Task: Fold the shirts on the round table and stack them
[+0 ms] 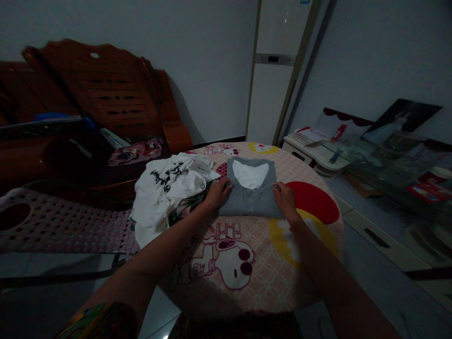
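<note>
The grey top (252,202) lies flat in a compact folded block around the middle of the desk (263,294), neck toward the far edge and a straight fold toward the near one. The white patch (250,175) inside its neckline faces up. The left hand (219,192) grasps its left side between thumb and fingers; the right hand (284,197) has a like hold on its right side. Gripping opposite sides at about the same level probably keeps the layers square and the cloth taut.

Just beside the left hand, a white shirt (174,190) with dark lettering sits in a loose heap, spreading to the desk's left edge, with a dark patterned garment (185,207) partly under it. Kept to that side, the heap seems to leave the middle for flat work, though it crowds the left hand.

Room is wider elsewhere: the printed tablecloth (235,266) shows from the grey top to the near edge, and past the right hand to the right edge. The far strip is narrower. Off the left edge is a woven chair (88,223); beyond the right edge, apart from it, runs a white cabinet (353,214).
</note>
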Demonstrator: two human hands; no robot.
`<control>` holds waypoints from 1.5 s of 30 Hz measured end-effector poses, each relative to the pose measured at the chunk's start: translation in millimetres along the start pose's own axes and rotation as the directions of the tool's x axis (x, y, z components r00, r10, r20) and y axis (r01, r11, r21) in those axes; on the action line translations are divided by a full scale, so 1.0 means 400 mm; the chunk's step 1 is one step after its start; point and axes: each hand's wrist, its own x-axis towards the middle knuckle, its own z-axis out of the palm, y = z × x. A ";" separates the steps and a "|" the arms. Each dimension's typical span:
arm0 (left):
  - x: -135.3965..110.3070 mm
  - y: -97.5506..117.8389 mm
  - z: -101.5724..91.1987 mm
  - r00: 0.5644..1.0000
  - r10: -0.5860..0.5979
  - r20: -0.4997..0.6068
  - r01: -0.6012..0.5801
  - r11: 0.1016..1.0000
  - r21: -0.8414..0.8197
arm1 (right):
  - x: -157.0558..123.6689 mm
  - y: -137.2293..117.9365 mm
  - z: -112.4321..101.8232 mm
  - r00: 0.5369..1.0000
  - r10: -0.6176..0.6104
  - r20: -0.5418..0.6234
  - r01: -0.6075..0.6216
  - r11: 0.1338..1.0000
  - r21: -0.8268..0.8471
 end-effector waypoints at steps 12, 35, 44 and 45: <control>0.057 0.005 0.007 0.993 0.005 -0.120 -0.001 0.999 0.039 | 0.052 -0.005 0.016 0.992 0.026 -0.127 -0.020 0.998 0.055; 0.084 0.010 0.060 0.986 0.135 0.095 -0.142 0.987 0.080 | 0.034 -0.013 0.056 0.963 -0.263 0.055 0.269 0.935 -0.230; -0.036 0.030 0.082 0.888 0.221 0.404 -0.313 0.932 0.180 | -0.078 -0.010 0.074 0.917 -0.296 0.268 0.369 0.883 -0.289; -0.037 0.030 0.077 0.887 0.217 0.407 -0.313 0.932 0.185 | -0.080 -0.010 0.070 0.917 -0.293 0.271 0.368 0.882 -0.293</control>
